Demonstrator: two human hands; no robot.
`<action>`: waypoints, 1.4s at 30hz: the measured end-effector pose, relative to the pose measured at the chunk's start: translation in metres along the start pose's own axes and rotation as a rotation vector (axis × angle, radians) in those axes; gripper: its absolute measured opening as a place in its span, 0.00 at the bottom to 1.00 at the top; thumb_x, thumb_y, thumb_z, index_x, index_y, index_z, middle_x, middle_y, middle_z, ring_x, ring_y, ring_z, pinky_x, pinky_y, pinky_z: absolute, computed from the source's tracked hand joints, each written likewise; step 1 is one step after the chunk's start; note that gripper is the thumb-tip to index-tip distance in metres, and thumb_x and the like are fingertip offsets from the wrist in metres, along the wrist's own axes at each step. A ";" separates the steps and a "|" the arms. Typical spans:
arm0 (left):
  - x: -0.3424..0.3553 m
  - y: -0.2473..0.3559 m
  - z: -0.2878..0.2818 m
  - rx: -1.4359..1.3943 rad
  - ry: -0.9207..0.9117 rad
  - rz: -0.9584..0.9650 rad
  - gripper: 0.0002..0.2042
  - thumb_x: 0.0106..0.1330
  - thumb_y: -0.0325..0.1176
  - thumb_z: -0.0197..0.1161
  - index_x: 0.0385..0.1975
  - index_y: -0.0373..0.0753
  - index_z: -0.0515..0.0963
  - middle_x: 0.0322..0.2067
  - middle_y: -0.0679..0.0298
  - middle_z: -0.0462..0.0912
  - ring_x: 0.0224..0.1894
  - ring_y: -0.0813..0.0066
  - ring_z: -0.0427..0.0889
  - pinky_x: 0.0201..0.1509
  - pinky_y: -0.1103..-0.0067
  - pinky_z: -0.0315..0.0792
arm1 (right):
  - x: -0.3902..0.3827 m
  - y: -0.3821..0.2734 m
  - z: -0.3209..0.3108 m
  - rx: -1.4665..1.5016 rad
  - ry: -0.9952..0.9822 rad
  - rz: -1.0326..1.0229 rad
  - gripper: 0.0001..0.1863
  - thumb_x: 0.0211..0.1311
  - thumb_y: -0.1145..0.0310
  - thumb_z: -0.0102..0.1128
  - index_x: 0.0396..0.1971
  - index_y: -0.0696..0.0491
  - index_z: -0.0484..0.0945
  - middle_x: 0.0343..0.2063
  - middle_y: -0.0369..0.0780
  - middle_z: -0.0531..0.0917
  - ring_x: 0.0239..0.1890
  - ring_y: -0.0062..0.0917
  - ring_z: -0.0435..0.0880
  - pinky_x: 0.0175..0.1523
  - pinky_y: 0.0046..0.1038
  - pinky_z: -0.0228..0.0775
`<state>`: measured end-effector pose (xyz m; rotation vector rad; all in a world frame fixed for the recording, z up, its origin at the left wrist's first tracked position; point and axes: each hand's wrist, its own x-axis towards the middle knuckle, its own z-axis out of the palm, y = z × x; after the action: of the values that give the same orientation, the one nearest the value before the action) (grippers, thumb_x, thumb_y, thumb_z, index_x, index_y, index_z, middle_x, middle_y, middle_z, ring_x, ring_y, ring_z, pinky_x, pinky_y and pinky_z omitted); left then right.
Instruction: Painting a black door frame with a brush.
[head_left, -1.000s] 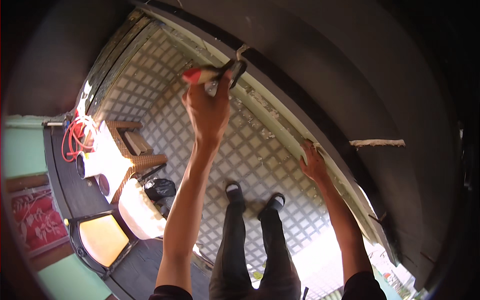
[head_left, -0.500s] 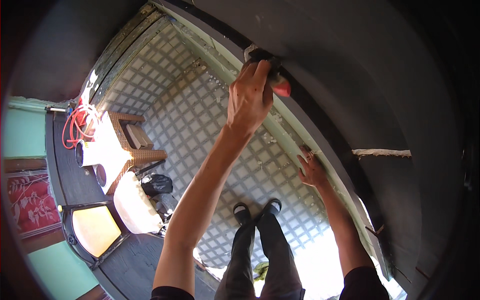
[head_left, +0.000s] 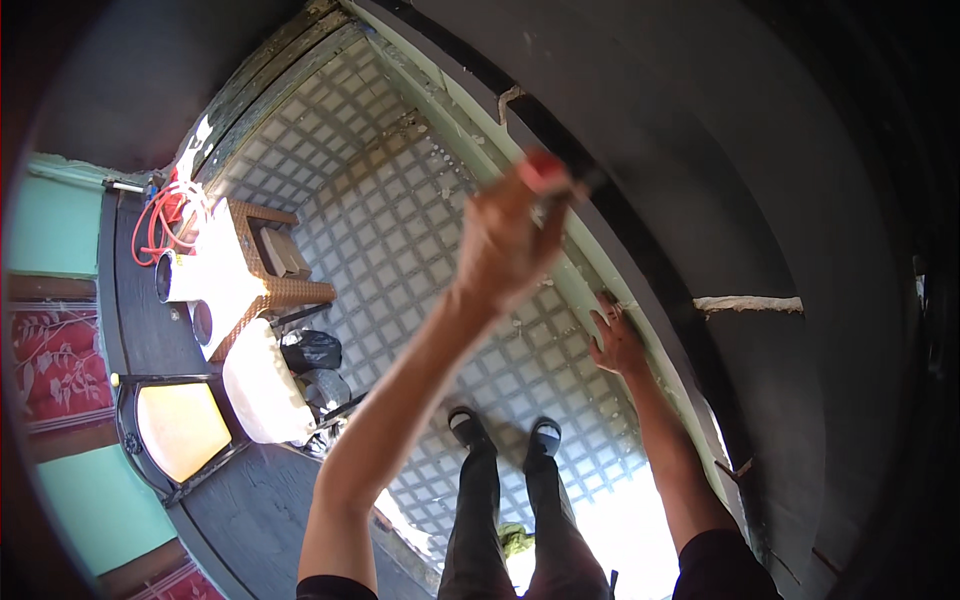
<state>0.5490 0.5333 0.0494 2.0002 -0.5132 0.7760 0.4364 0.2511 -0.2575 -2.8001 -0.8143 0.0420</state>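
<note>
My left hand, blurred by motion, grips a red-tipped tool at the edge of a dark grey panel; the tool's shape is smeared. Just below that edge runs a pale green, flaking ledge. My right hand rests lower down along this ledge, fingers spread, holding nothing. A thin, rough off-white strip crosses the dark panel to the right, and a short curved one sits on its edge above my left hand.
Left: wicker table with white containers and red hose, cream chair, black bag, yellow-padded chair, dark boards. My sandalled feet stand on checked flooring, which reaches a sunlit opening behind my legs.
My left hand moved rightward with the tool, then slightly down; the tool's red end swung from left to right and now points upward. My right hand stayed on the ledge.
</note>
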 end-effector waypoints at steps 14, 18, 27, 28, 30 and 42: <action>-0.038 0.018 0.024 -0.081 -0.251 0.001 0.11 0.59 0.20 0.68 0.39 0.39 0.77 0.27 0.59 0.83 0.24 0.67 0.84 0.25 0.74 0.77 | 0.003 -0.011 0.001 0.067 -0.058 0.032 0.31 0.56 0.58 0.58 0.59 0.56 0.76 0.75 0.44 0.57 0.73 0.42 0.58 0.77 0.40 0.51; -0.016 0.019 0.013 -0.068 -0.010 -0.023 0.10 0.61 0.24 0.69 0.37 0.36 0.74 0.27 0.57 0.84 0.25 0.63 0.85 0.25 0.73 0.76 | -0.001 -0.003 0.007 -0.076 -0.011 0.001 0.32 0.55 0.53 0.60 0.59 0.53 0.77 0.74 0.40 0.57 0.73 0.37 0.59 0.76 0.42 0.53; -0.055 0.025 0.046 -0.032 -0.130 -0.073 0.12 0.56 0.22 0.69 0.37 0.37 0.74 0.27 0.60 0.83 0.24 0.69 0.84 0.24 0.72 0.76 | 0.001 -0.007 -0.001 -0.010 -0.073 0.032 0.32 0.58 0.53 0.57 0.61 0.53 0.74 0.75 0.42 0.53 0.73 0.40 0.58 0.77 0.42 0.51; -0.061 0.034 0.043 -0.078 -0.196 -0.076 0.09 0.59 0.25 0.72 0.35 0.38 0.78 0.29 0.60 0.87 0.25 0.76 0.85 0.22 0.78 0.76 | 0.002 -0.008 -0.001 -0.009 -0.070 0.028 0.32 0.58 0.53 0.57 0.61 0.54 0.74 0.75 0.42 0.53 0.73 0.40 0.58 0.77 0.42 0.51; -0.055 0.034 0.036 -0.052 -0.118 -0.014 0.08 0.59 0.24 0.71 0.34 0.38 0.79 0.30 0.61 0.87 0.25 0.76 0.85 0.23 0.78 0.76 | 0.003 -0.006 -0.002 -0.012 -0.064 0.024 0.32 0.58 0.53 0.57 0.60 0.55 0.74 0.75 0.43 0.53 0.73 0.40 0.58 0.77 0.42 0.51; -0.079 0.079 0.064 -0.348 -0.196 -0.081 0.11 0.59 0.21 0.67 0.40 0.36 0.75 0.29 0.57 0.83 0.25 0.65 0.85 0.24 0.74 0.80 | -0.006 0.025 0.045 -0.008 -0.110 0.030 0.35 0.60 0.52 0.56 0.65 0.55 0.69 0.74 0.46 0.54 0.74 0.38 0.56 0.78 0.38 0.48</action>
<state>0.4639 0.4429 0.0160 1.7660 -0.6301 0.4097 0.4401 0.2369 -0.3067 -2.8389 -0.7988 0.2001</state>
